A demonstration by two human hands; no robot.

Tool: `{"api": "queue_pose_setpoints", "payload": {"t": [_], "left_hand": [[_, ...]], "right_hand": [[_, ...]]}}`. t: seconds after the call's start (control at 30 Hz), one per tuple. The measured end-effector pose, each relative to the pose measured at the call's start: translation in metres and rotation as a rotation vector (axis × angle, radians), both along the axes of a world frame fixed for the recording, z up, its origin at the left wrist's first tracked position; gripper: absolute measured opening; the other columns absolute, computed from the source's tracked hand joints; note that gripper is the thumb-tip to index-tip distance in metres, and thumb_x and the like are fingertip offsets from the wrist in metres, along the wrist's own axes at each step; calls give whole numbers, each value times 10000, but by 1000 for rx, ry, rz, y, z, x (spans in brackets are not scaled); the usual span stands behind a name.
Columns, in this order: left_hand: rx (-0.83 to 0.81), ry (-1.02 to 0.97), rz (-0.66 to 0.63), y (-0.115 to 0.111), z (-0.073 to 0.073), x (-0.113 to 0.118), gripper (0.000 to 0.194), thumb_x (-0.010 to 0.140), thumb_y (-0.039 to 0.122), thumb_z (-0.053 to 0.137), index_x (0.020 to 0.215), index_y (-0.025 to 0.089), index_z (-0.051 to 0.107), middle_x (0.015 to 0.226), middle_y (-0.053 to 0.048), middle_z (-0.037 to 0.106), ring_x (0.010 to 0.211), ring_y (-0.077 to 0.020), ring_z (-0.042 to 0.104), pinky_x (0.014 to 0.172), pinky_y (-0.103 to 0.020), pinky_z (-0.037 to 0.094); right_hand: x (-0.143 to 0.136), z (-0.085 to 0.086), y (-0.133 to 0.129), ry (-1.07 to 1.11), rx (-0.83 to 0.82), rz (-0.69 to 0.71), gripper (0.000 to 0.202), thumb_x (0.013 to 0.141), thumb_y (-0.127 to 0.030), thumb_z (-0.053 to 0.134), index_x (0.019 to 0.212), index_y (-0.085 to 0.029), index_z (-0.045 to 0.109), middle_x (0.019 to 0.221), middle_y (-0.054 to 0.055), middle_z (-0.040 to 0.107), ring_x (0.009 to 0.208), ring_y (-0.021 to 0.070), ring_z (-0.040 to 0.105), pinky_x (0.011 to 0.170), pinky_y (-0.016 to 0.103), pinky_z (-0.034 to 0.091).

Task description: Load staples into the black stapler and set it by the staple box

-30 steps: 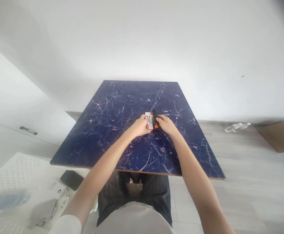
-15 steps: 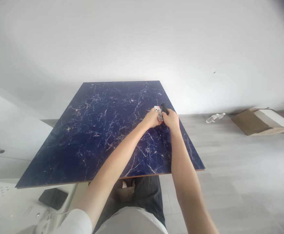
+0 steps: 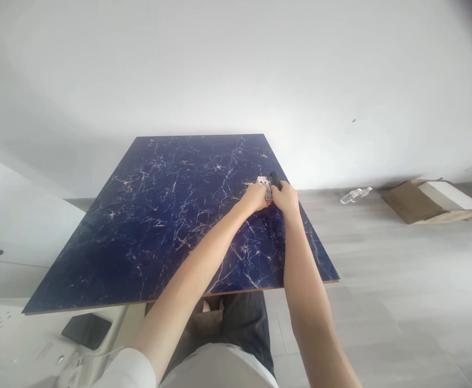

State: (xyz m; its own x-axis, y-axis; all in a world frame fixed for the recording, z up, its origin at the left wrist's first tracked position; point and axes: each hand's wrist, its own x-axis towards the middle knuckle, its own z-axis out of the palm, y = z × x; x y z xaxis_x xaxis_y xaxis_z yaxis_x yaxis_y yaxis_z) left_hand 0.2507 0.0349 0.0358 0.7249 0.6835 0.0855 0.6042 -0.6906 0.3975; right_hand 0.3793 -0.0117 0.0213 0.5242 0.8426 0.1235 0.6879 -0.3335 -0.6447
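Observation:
Over the right part of a dark blue marbled tabletop (image 3: 171,215), my left hand (image 3: 255,196) is closed on a small white and red box (image 3: 262,180). Just to its right, my right hand (image 3: 285,196) is closed around a black object (image 3: 275,178), whose rounded end sticks out beyond the fingers. Box and black object are side by side, very close together; whether they touch cannot be made out. The fingertips of both hands are partly hidden.
A clear plastic bottle (image 3: 356,195) lies on the grey floor (image 3: 381,258) by the wall, beside an open cardboard box (image 3: 417,202). At the lower left, a black flat object (image 3: 86,331) rests on a white surface (image 3: 21,345) below table level.
My left hand has shifted slightly to the right with the white and red box, closer to the right hand. The view has moved a little.

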Motion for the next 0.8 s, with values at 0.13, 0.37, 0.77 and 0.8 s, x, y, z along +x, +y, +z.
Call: {"api": "queue_pose_setpoints", "payload": {"t": [0.13, 0.37, 0.77, 0.8], "left_hand": [[-2, 2, -7, -2, 1, -5, 617, 806, 304, 809, 1344, 103, 581, 1247, -188, 717, 1217, -354, 644, 1121, -478, 403], [64, -183, 133, 4, 8, -102, 545, 1036, 470, 510, 1483, 159, 524, 1494, -137, 588, 1380, -311, 529, 1164, -452, 393], [143, 47, 99, 5, -42, -244, 509, 1047, 315, 378, 1503, 145, 527, 1606, -124, 470, 1529, -255, 374, 1276, -477, 263], [137, 51, 100, 5, -42, -243, 521, 1052, 323, 366, 1520, 145, 508, 1616, -125, 456, 1539, -255, 358, 1280, -476, 252]], "right_hand": [[-6, 5, -2, -1, 50, -63, 451, 929, -356, 511, 1289, -120, 643, 1252, 210, 702, 1167, 349, 628, 1024, 462, 464], [-66, 15, -8, -166, 396, 108, 434, 1023, -317, 373, 1332, -148, 626, 1318, 171, 653, 1270, 312, 557, 1128, 466, 408], [-217, -33, -14, -295, 122, 708, 632, 935, -204, 418, 1535, -5, 408, 1533, 234, 508, 1446, 345, 428, 1222, 480, 322], [-216, -33, -13, -300, 118, 714, 646, 928, -205, 419, 1543, -7, 398, 1539, 233, 503, 1450, 346, 429, 1221, 486, 326]]}}
